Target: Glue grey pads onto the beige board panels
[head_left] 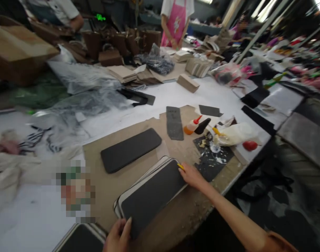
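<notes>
A stack of pale boards [141, 177] with rounded corners lies at the front of the table, and a dark grey panel [154, 194] is on top, reaching over its near side. At the panel's near left corner, my left hand [119, 235] is closed, with thumb and fingers gripping the edge. My right hand [192, 176] is closed around a small yellow tool [180, 167], its tip by the panel's far right corner. The tool's exact kind does not show. Behind the stack lies another dark panel [130, 149], flat on brown paper [96, 155].
Right of the stack are a red-tipped glue bottle [191, 126], a glue-smeared board [213, 159] and a pale plastic container [237, 134]. Another dark-topped stack [82, 239] sits front left. Plastic bags [88, 101] and cardboard pieces [123, 74] lie farther back. A person in a pink apron [175, 22] stands beyond.
</notes>
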Available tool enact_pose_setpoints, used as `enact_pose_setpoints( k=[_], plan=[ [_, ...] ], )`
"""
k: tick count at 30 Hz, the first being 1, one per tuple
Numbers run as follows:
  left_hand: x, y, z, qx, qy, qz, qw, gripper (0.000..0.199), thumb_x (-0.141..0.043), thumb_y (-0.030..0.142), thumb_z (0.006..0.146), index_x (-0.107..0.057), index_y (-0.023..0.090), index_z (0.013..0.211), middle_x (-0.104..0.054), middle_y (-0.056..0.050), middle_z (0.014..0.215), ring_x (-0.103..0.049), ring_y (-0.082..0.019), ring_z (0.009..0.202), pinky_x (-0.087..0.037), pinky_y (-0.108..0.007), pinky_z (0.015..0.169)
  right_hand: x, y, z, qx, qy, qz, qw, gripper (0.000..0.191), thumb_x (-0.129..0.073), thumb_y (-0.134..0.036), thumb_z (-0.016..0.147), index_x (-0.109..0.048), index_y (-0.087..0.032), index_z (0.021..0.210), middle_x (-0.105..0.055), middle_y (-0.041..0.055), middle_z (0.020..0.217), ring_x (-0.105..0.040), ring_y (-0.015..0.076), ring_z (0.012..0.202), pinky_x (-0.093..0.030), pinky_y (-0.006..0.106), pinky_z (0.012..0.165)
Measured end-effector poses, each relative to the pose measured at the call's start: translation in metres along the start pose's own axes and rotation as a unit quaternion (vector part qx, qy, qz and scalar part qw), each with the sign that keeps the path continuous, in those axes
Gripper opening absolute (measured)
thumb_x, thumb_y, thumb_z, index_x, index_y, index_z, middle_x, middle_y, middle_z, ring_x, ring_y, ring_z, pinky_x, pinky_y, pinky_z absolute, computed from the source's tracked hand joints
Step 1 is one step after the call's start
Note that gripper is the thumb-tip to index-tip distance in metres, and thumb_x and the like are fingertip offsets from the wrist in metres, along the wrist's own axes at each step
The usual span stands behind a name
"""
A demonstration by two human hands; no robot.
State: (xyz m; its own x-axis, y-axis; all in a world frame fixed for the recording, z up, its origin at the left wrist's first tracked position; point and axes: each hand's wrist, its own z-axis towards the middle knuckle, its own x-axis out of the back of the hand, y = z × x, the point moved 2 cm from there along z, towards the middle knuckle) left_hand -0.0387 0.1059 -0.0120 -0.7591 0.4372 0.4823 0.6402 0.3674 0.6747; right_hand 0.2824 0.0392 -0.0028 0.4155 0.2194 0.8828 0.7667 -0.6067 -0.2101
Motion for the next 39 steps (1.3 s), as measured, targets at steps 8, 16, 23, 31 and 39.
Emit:
enact_pose_setpoints(
  k=[8,16,23,31,39],
  plan=[
    [-0.003,0.002,0.003,-0.004,-0.03,-0.002,1.0,0.06,-0.045,0.079,0.057,-0.05,0.02,0.056,-0.05,0.001,0.047,-0.048,-0.016,0.049,-0.036,-0.027,0.051,-0.004,0.003,0.005,0.018,-0.001,-0.029,0.999,0.017,-0.037,-0.023,0.089,-0.052,-0.015,0.086,-0.059,0.0076,0.084,-0.055,0.0169,0.077,-0.034,0.025,0.067],
    [-0.006,0.003,0.001,-0.055,0.027,0.05,0.997,0.035,-0.038,0.052,0.079,-0.047,0.021,0.064,-0.053,0.0,0.058,-0.05,-0.017,0.055,-0.036,-0.027,0.054,-0.012,0.014,0.006,0.029,0.009,-0.081,0.996,0.017,-0.041,-0.028,0.085,-0.052,-0.016,0.08,-0.057,0.0078,0.08,-0.053,0.018,0.072,-0.032,0.026,0.063],
    [-0.009,0.001,0.004,-0.08,0.034,0.12,0.989,0.026,-0.03,0.042,0.083,-0.041,0.022,0.07,-0.051,0.0,0.06,-0.051,-0.017,0.054,-0.036,-0.029,0.057,-0.018,0.019,0.006,0.048,0.017,-0.083,0.995,0.018,-0.038,-0.027,0.087,-0.05,-0.017,0.079,-0.056,0.0077,0.081,-0.053,0.0187,0.075,-0.035,0.027,0.066],
    [-0.011,-0.007,0.009,-0.069,0.059,0.162,0.983,0.023,-0.035,0.041,0.08,-0.044,0.022,0.07,-0.052,0.0,0.055,-0.053,-0.019,0.052,-0.033,-0.028,0.053,-0.013,0.013,0.002,0.014,0.001,-0.056,0.998,0.017,-0.041,-0.025,0.089,-0.055,-0.016,0.086,-0.059,0.0095,0.087,-0.055,0.019,0.083,-0.036,0.026,0.073],
    [-0.011,-0.008,0.011,-0.095,0.068,0.162,0.98,0.022,-0.038,0.04,0.079,-0.044,0.023,0.066,-0.052,0.0,0.051,-0.053,-0.019,0.05,-0.034,-0.027,0.052,-0.01,0.009,0.0,-0.006,0.001,-0.053,0.999,0.016,-0.044,-0.024,0.089,-0.056,-0.014,0.087,-0.06,0.0095,0.088,-0.056,0.0187,0.085,-0.035,0.025,0.071]
  ],
)
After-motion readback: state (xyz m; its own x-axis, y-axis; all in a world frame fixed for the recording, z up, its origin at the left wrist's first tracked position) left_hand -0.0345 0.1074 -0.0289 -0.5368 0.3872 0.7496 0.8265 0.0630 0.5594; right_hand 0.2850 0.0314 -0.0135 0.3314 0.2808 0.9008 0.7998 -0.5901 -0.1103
